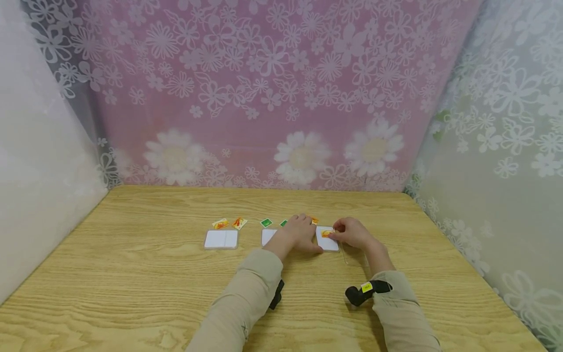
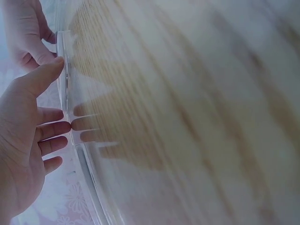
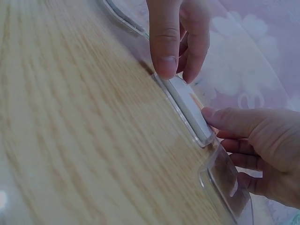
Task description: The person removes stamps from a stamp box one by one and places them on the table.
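My left hand reaches over the left side of the rightmost white rectangular block. In the right wrist view the block sits in a shallow clear plastic tray, the left thumb against its near corner. The left wrist view shows the left fingers fairly straight. From the right, my right hand pinches a small orange-and-white picture piece at the block's top. Its far fingers are partly hidden.
Two more white blocks stand left, one whole and one half hidden. Behind them lie small orange pieces and green pieces. A clear plastic tray or lid lies beneath the right hand. Flowered curtains enclose the wooden table.
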Motion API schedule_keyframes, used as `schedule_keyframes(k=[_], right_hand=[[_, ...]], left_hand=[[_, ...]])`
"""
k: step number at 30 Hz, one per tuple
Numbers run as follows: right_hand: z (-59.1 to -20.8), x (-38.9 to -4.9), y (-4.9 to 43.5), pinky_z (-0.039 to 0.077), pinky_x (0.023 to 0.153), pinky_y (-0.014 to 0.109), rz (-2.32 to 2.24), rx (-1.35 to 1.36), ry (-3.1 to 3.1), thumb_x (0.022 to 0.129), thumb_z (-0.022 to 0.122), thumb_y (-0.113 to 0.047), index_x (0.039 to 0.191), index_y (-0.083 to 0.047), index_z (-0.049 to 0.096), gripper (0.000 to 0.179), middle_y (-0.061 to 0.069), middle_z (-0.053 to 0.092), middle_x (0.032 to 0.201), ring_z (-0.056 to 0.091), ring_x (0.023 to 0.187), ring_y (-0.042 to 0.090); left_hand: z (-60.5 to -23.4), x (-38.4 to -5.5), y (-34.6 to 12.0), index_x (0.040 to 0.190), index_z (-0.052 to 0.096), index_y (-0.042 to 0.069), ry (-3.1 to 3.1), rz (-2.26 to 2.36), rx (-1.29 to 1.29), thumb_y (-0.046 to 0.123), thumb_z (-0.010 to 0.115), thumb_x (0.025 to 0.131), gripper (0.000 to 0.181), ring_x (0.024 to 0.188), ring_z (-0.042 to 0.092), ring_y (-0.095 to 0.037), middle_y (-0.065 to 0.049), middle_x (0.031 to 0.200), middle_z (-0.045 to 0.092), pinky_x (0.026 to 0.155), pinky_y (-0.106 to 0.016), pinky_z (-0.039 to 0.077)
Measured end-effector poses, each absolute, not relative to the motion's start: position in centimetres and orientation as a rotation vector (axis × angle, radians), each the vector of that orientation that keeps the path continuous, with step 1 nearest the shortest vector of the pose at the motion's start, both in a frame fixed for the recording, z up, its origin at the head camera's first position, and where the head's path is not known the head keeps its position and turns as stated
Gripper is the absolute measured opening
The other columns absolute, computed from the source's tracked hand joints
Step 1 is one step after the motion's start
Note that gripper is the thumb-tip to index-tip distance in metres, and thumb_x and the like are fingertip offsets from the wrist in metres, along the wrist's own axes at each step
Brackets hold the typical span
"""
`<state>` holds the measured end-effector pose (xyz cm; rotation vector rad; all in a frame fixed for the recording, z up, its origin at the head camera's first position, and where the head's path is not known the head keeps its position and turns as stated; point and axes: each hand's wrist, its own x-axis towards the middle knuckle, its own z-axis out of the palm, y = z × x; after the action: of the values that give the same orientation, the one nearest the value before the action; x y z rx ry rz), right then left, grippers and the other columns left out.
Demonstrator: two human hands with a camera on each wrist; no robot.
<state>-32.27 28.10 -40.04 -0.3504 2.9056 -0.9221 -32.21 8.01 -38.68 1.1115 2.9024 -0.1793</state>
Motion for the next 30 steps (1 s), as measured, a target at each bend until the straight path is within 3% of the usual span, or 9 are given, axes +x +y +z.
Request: schedule_keyframes(k=[12, 30], right_hand=[[-40.1, -32.6, 28.4, 0.043, 0.087, 0.043, -0.893, -0.377, 2.894, 0.085, 0.068, -0.024, 0.114, 0.006, 0.060, 0.042, 0.017, 0.060, 0.109, 0.054, 0.098, 0.026], [-40.2, -33.0, 29.4, 0.046, 0.082, 0.041, -0.874, -0.523, 2.895, 0.087, 0.066, -0.018, 0.112, 0.007, 0.062, 0.035, 0.014, 0.061, 0.103, 0.056, 0.095, 0.026]], left_hand=[[-38.8, -32.4, 8.1, 0.124, 0.056, 0.014, 2.902, -0.163, 1.102, 0.066, 0.047, 0.083, 0.067, 0.118, 0.041, -0.019, -0.003, 0.129, 0.049, 0.102, -0.035, 0.029], [-38.6, -32.3, 8.1, 0.125, 0.056, 0.013, 2.894, -0.132, 1.105, 0.065, 0.049, 0.083, 0.068, 0.119, 0.040, -0.018, -0.003, 0.130, 0.048, 0.103, -0.035, 0.028]])
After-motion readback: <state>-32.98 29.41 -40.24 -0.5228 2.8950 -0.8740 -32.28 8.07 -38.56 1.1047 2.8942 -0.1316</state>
